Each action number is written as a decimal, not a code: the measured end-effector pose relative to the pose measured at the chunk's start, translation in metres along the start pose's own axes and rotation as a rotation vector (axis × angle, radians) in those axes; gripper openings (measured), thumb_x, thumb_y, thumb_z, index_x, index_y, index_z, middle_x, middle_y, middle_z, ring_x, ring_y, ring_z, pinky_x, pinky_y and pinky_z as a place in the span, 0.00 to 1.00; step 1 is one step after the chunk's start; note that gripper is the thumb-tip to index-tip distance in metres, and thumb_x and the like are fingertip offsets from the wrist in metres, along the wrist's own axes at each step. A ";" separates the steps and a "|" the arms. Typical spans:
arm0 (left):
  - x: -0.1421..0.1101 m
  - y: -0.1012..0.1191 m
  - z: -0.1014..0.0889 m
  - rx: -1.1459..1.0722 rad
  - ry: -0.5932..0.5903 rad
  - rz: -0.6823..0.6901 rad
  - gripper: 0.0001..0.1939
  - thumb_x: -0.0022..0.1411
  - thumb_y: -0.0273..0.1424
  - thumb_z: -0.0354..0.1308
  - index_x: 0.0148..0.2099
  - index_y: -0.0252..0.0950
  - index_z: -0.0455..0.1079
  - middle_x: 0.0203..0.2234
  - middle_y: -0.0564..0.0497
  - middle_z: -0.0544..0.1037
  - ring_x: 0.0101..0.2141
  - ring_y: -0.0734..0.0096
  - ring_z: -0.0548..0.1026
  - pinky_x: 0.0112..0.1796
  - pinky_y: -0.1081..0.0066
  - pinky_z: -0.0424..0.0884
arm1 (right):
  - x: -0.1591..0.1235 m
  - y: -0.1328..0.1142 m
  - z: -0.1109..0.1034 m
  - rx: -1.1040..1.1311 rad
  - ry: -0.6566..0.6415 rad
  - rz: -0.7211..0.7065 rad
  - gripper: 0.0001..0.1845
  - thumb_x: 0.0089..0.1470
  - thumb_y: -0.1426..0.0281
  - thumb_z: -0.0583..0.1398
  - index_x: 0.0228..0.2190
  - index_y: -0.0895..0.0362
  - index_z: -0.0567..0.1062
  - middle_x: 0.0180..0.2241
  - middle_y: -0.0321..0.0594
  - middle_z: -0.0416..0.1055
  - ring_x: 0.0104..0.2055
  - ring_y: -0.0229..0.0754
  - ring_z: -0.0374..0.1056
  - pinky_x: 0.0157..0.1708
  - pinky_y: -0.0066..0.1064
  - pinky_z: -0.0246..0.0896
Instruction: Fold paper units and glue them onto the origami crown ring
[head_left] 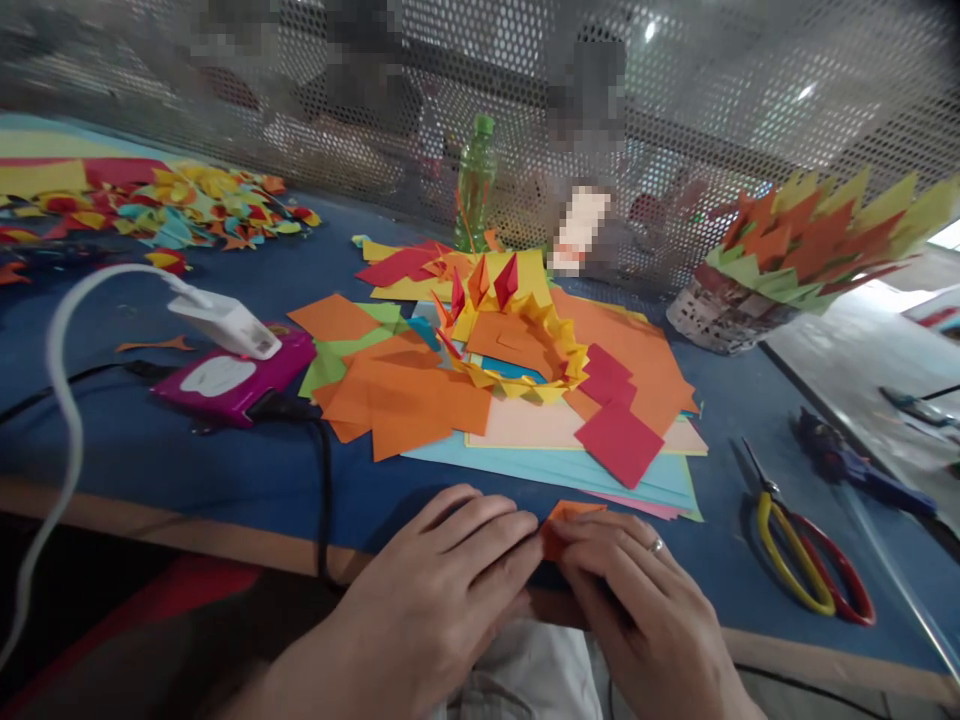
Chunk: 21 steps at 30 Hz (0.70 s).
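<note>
At the table's front edge, both hands meet around a small folded piece of orange paper (574, 511). My right hand (637, 590) pinches its right side, thumb and fingers pressed together. My left hand (457, 570) lies against its left side with the fingers bent and close together; its fingertips touch the paper's edge. Much of the piece is hidden beneath the fingers. Just beyond stands a ring of folded yellow paper points (566, 375), with several red and orange folded points along its left side. Orange squares (412, 405) and dark red squares (621, 445) lie around it on stacked coloured sheets.
Scissors (799, 560) with yellow and red handles lie at right, near a dark blue tool (862, 475). A purple power strip (236, 375) with a white charger (225, 322) sits left. Behind are a green bottle (476, 185), a paper-filled pot (731, 305) and folded scraps (202, 205).
</note>
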<state>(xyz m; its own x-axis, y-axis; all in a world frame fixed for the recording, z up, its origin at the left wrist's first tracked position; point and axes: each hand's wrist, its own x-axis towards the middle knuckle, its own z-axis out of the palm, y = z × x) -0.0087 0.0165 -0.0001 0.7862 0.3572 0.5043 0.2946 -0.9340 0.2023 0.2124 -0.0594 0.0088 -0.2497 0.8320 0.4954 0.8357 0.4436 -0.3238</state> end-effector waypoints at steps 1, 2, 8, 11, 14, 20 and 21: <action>0.000 -0.001 0.001 0.005 0.001 0.001 0.15 0.74 0.28 0.53 0.59 0.33 0.71 0.55 0.50 0.77 0.55 0.63 0.70 0.61 0.61 0.56 | 0.000 0.001 0.000 0.003 -0.013 0.002 0.09 0.61 0.80 0.60 0.39 0.54 0.74 0.42 0.39 0.79 0.48 0.40 0.75 0.49 0.32 0.72; 0.000 -0.001 0.002 0.010 0.009 0.004 0.14 0.74 0.29 0.52 0.58 0.33 0.72 0.54 0.50 0.78 0.55 0.63 0.70 0.61 0.60 0.56 | 0.000 0.002 -0.001 0.005 -0.024 0.001 0.09 0.61 0.79 0.60 0.40 0.54 0.75 0.42 0.39 0.79 0.48 0.40 0.75 0.49 0.32 0.72; 0.000 -0.002 0.009 0.034 0.029 0.002 0.16 0.75 0.31 0.51 0.59 0.33 0.72 0.54 0.50 0.79 0.55 0.63 0.70 0.62 0.59 0.55 | 0.005 0.003 -0.005 0.022 -0.028 -0.033 0.10 0.63 0.78 0.59 0.43 0.56 0.77 0.42 0.41 0.78 0.46 0.39 0.74 0.47 0.28 0.72; -0.003 -0.003 0.011 0.011 0.052 0.002 0.15 0.74 0.31 0.53 0.58 0.32 0.74 0.54 0.50 0.79 0.56 0.62 0.70 0.63 0.58 0.54 | 0.009 0.001 -0.006 0.035 -0.004 0.034 0.07 0.63 0.76 0.60 0.39 0.55 0.78 0.39 0.40 0.77 0.42 0.37 0.74 0.43 0.27 0.72; -0.006 -0.004 0.012 -0.004 0.063 0.003 0.14 0.73 0.30 0.54 0.56 0.33 0.75 0.54 0.51 0.80 0.55 0.62 0.70 0.64 0.58 0.54 | 0.011 0.000 -0.006 0.046 -0.033 0.117 0.06 0.62 0.75 0.61 0.37 0.53 0.77 0.38 0.39 0.75 0.40 0.37 0.73 0.40 0.27 0.72; -0.004 -0.003 0.007 -0.017 0.074 -0.044 0.14 0.74 0.29 0.53 0.55 0.36 0.77 0.51 0.54 0.82 0.53 0.66 0.73 0.62 0.62 0.60 | 0.012 0.002 -0.006 0.060 -0.089 0.222 0.04 0.60 0.74 0.62 0.34 0.52 0.76 0.37 0.39 0.74 0.39 0.38 0.73 0.39 0.29 0.73; -0.003 -0.003 0.008 -0.014 0.089 -0.058 0.14 0.74 0.29 0.53 0.54 0.36 0.77 0.50 0.55 0.83 0.53 0.66 0.74 0.62 0.62 0.61 | 0.012 0.002 -0.006 0.063 -0.096 0.232 0.04 0.60 0.73 0.62 0.34 0.52 0.76 0.37 0.39 0.74 0.39 0.38 0.73 0.38 0.29 0.73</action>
<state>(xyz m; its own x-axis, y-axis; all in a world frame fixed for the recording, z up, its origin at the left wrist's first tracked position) -0.0072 0.0181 -0.0086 0.7168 0.4107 0.5635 0.3301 -0.9117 0.2446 0.2139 -0.0502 0.0190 -0.1025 0.9404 0.3242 0.8447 0.2544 -0.4709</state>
